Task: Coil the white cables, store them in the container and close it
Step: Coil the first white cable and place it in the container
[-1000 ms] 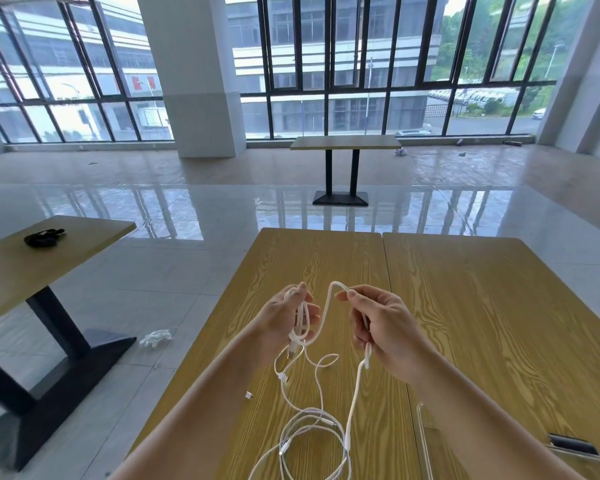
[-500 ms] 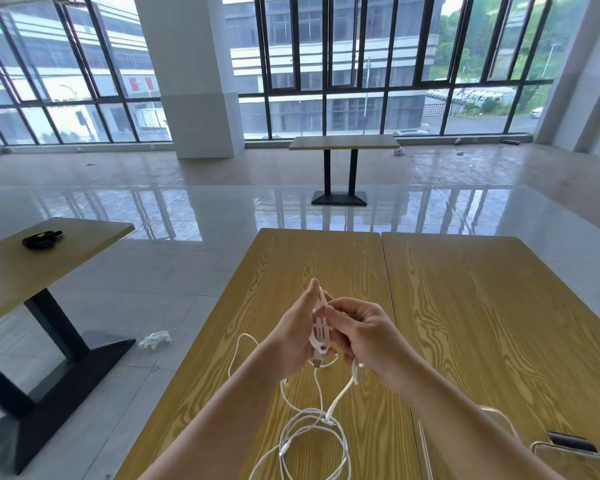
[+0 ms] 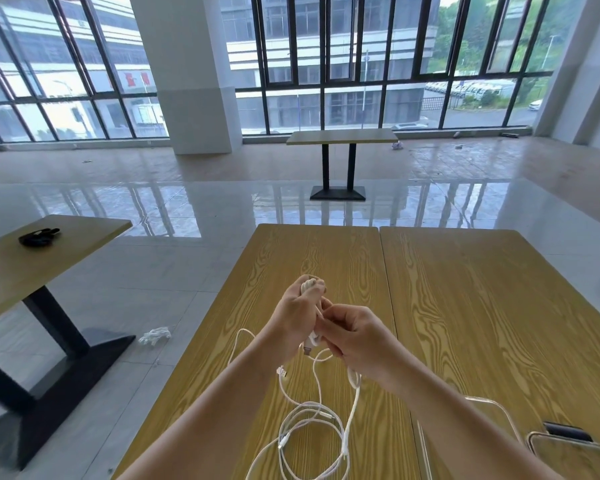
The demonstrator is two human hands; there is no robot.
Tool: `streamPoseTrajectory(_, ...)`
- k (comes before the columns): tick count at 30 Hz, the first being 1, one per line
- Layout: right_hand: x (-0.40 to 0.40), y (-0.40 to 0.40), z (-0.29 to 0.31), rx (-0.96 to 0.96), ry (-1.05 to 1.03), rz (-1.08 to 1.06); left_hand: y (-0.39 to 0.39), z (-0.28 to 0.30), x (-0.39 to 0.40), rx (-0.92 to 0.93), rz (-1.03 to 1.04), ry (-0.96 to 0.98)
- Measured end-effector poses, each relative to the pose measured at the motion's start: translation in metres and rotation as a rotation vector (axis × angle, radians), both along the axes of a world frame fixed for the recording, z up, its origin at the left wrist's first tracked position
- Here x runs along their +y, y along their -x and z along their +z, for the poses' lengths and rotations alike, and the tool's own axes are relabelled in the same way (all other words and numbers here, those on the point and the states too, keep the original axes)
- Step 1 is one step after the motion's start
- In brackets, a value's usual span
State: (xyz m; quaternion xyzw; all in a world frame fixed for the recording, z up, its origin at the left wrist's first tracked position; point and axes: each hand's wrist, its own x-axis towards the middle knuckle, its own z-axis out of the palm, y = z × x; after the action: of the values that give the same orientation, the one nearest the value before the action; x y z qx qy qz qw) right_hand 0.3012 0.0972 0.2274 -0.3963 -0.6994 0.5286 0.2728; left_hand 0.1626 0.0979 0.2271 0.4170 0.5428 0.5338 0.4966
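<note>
Left grip [image 3: 297,315] clutches coiled white cables [image 3: 310,287]; right grip [image 3: 355,336] pinches a strand beside it

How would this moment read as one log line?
left hand: grips coiled white cable | right hand: pinches cable | loose cables: on table

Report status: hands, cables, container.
Both hands, left and right, grip cable coil above table. Loose loops below. Clear container at right, nothing blocking.
</note>
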Motion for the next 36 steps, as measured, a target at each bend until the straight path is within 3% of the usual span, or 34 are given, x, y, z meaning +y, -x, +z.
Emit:
streamPoseTrajectory(5, 0.000, -0.008, -0.012, -0.212, -0.042, 0.080, 0.009, 0.017, 0.008, 0.022, 0.184, 0.011)
streamPoseTrajectory(11, 0.001, -0.026, -0.033, -0.369, 0.120, 0.210, 0.035, 0.037, 0.017, -0.009, 0.266, 0.012)
streamPoseTrajectory(16, 0.004, -0.030, -0.031, -0.203, 0.174, 0.164, 0.033, 0.039, 0.014, -0.034, 0.198, 0.041)
streamPoseTrajectory(23, 0.004, -0.038, -0.031, 0.274, 0.306, 0.170, 0.038, 0.037, 0.010, -0.174, 0.213, 0.050)
streamPoseTrajectory(25, 0.004, -0.041, -0.031, 0.315, 0.324, 0.171, 0.039, 0.036, 0.010, -0.220, 0.219, 0.059)
streamPoseTrajectory(31, 0.000, -0.037, -0.018, -0.189, 0.127, 0.299, 0.036, 0.034, 0.010, -0.293, 0.151, 0.086)
streamPoseTrajectory(36, 0.006, -0.024, -0.017, -0.457, -0.074, 0.161, 0.030, 0.034, 0.008, -0.162, 0.015, 0.117)
